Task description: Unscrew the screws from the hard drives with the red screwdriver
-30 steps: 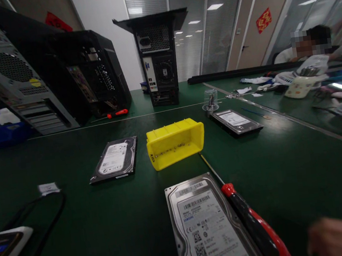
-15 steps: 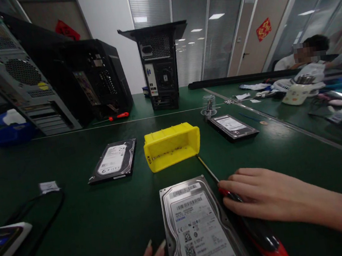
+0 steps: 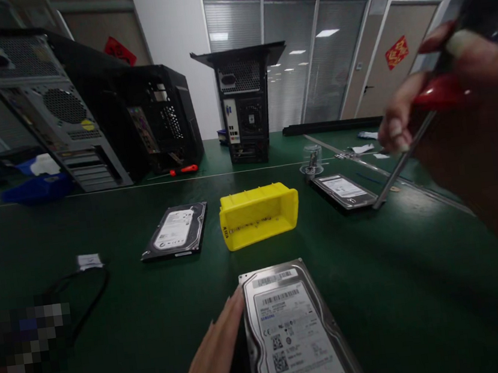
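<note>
A silver hard drive [image 3: 296, 332] with a white label lies flat on the green table, close to me. Along its left edge rests my left hand [image 3: 217, 354], fingers stretched out and touching the side. At the upper right, my right hand [image 3: 485, 79] is raised near the camera and blurred, closed around a screwdriver [image 3: 440, 93] with a red and black handle. Its metal shaft slants down to the left, the tip appearing by the corner of another hard drive [image 3: 344, 190]; I cannot tell if they touch. A yellow bin [image 3: 257, 197] lies on its side beyond the near drive, with small bits inside.
Another hard drive [image 3: 175, 229] lies left of the bin. Computer cases [image 3: 243, 108] stand along the back, near a red-handled screwdriver [image 3: 187, 169]. A clear plastic cup [image 3: 313, 159] is behind the right drive. A dark cable [image 3: 91, 299] runs at left.
My right hand has lifted the screwdriver from beside the near drive, up and to the right. My left hand has moved forward against the drive's left side. The view has shifted slightly.
</note>
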Demonstrator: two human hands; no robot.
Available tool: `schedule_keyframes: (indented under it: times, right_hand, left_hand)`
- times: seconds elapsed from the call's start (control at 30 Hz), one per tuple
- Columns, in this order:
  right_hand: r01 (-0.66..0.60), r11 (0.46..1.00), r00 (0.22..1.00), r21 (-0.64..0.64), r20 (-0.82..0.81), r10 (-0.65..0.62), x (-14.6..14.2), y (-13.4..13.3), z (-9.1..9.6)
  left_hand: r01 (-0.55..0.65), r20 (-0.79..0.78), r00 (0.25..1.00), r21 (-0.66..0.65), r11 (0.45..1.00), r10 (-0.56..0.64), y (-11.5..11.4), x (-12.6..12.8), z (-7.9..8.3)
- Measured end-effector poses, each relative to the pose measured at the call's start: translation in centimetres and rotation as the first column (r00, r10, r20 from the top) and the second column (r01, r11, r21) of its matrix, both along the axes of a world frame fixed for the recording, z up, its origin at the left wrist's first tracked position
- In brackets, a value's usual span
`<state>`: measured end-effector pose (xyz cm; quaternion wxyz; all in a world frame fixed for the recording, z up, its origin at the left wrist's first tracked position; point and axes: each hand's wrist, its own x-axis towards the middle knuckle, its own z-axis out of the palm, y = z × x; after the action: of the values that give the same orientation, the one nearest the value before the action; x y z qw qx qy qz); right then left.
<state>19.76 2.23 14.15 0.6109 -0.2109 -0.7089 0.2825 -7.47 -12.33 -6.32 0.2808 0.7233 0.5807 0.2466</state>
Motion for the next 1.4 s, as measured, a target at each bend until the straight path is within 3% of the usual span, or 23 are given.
schedule_keyframes:
  times: [0.1,0.27,0.33,0.43,0.57,0.7,0.87,1.4]
  right_hand:
    - [-0.048,0.997,0.999,-0.067,0.008,0.049,-0.7,0.6,-0.5]
    - [-0.254,0.93,0.962,-0.264,-0.164,0.217,-2.1,1.4,-3.0]
    - [-0.315,0.889,0.932,-0.332,-0.282,0.226,-2.8,1.7,-4.3]
    - [-0.34,0.866,0.909,-0.367,-0.364,0.202,-3.6,2.0,-5.8]
    - [-0.37,0.856,0.9,-0.361,-0.366,0.234,-3.9,1.9,-6.4]
    - [-0.399,0.863,0.901,-0.311,-0.307,0.306,-4.2,1.2,-6.4]
    - [-0.461,0.811,0.878,-0.359,-0.32,0.357,-4.9,0.6,-7.2]
    - [-0.443,0.797,0.893,-0.41,-0.281,0.352,-5.5,0.6,-8.6]
  left_hand:
    - [0.016,0.03,0.999,-0.052,0.999,-0.014,1.3,1.3,0.8]
    - [-0.02,0.073,0.997,-0.012,1.0,0.021,2.2,2.6,4.7]
    - [-0.089,0.059,0.994,-0.072,0.993,0.094,2.2,2.9,6.1]
    - [-0.09,0.045,0.994,-0.122,0.988,0.097,2.1,3.2,7.0]
    - [-0.071,0.031,0.997,-0.088,0.994,0.074,2.1,3.6,6.5]
    - [-0.045,0.038,0.998,0.038,0.998,0.043,2.3,3.3,5.3]
    - [-0.034,0.065,0.997,0.047,0.998,0.03,2.6,2.5,4.3]
    - [-0.052,0.048,0.998,0.063,0.997,0.049,2.8,2.5,5.2]
